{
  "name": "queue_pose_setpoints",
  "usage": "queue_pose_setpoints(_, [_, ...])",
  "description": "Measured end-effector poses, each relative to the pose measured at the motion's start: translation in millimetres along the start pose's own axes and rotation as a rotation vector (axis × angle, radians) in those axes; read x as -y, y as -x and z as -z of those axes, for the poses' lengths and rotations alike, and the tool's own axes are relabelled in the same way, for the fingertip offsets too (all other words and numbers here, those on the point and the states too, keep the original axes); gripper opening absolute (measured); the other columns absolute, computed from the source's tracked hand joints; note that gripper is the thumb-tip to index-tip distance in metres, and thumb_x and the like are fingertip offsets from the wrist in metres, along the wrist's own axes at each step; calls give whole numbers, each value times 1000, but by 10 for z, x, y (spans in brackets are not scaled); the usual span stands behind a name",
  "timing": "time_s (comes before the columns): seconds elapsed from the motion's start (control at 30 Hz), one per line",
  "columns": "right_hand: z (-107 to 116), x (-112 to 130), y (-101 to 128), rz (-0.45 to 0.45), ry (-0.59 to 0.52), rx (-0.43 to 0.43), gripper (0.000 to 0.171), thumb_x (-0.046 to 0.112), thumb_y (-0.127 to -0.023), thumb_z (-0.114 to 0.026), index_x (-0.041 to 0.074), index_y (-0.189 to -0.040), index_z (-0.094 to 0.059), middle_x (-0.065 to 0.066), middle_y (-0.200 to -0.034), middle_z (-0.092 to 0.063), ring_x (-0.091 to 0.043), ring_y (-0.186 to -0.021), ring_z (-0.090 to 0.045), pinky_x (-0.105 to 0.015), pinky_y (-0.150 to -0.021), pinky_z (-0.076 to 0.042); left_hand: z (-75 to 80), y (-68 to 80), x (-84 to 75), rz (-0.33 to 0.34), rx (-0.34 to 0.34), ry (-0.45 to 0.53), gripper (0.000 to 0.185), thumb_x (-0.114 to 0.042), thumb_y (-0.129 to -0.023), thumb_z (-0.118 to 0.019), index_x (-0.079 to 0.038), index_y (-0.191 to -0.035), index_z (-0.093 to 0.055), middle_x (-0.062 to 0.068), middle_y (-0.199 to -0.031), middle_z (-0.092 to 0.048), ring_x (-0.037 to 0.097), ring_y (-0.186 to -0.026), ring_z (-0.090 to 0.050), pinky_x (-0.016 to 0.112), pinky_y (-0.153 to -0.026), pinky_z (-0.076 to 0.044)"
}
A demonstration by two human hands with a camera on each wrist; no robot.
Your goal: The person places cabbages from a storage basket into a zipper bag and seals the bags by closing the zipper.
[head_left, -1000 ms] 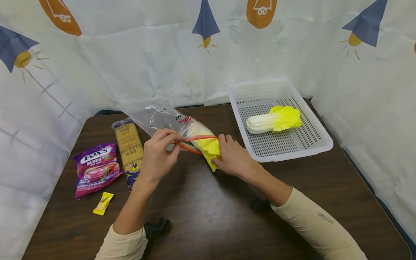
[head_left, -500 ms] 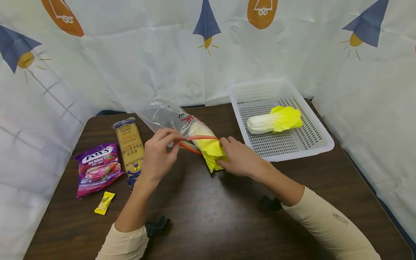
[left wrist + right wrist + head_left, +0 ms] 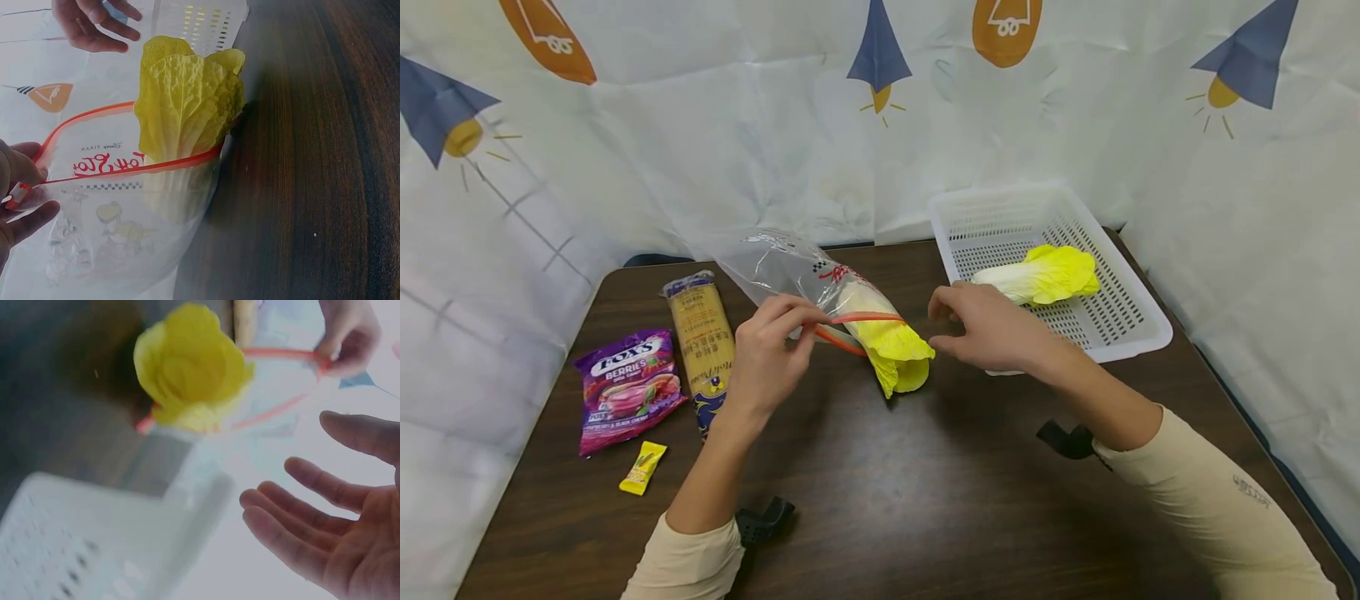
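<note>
Left hand (image 3: pixel 765 354) pinches the bag's (image 3: pixel 790 271) red rim mid-table, cabbage (image 3: pixel 887 346) poking out; right hand (image 3: pixel 992 333) hovers beside it, fingers loose, empty.

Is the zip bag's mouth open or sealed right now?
Open. The zip bag's red rim gapes in a loop around the cabbage, whose leafy end sticks out; the left hand pinches the rim.

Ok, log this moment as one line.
left hand: pinches zip bag rim | cabbage: halfway in bag | right hand: open, off cabbage
</note>
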State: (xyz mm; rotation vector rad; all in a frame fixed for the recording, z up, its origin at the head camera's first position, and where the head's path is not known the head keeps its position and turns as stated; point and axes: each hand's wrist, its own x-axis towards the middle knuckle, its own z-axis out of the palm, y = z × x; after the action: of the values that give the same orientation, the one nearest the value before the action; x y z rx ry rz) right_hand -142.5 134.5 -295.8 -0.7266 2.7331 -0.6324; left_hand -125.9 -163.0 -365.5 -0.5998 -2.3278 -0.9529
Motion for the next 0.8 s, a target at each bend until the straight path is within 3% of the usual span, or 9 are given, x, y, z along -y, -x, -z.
queue_pose_setpoints(0.27, [429,14,-43,-83,20,-13,33,25,-95,-73,8,-124,-66,-10,-125,-71,-31,-118,-65,-48,-96,-56,14,4,7,2,-5,-15,16,6,-89,-74,-7,-97,-81,7,-101,-73,22,-94,-65,16,-80,-48])
queue_pose_setpoints(0.47, [738,-48,-153,-73,-9,-16,32,25,-95,-72,8,-122,-68,-12,-124,-70,-30,-116,-68,-49,-98,-54,15,5,22,-18,-10,-17,17,7,-88,-74,-7,-95,-81,7,-99,-73,22,-94,-65,21,-79,-50])
queue_pose_setpoints(0.8, [1022,-394,-389,-126,76,176,43,33,-96,-71,7,-130,-65,-17,-134,-64,-36,-123,-60,-52,-100,-51,5,7,9,-61,-13,-37,17,8,-87,-74,-6,-94,-80,7,-100,-73,24,-97,-67,31,-80,-53])
